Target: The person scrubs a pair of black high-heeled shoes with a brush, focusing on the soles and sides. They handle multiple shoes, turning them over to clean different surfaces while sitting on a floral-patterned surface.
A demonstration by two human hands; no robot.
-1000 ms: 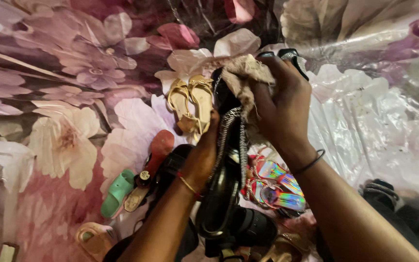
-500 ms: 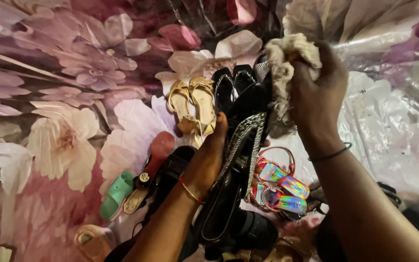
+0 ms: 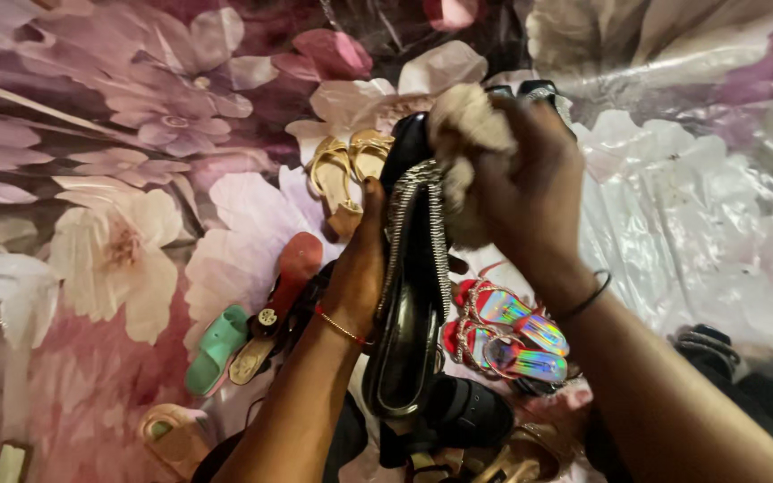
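The beige cloth (image 3: 463,143), gripped in the right hand (image 3: 530,192), had been brought back down onto the black studded shoe (image 3: 411,268), which was held upright by the left hand (image 3: 360,268) above the floral sheet (image 3: 118,179).

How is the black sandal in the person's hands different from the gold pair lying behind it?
The black sandal is held up off the sheet by the left hand, while the gold pair lies flat. The black one is glossy with a studded silver strap; the gold ones are metallic all over. Both are open, strappy footwear.
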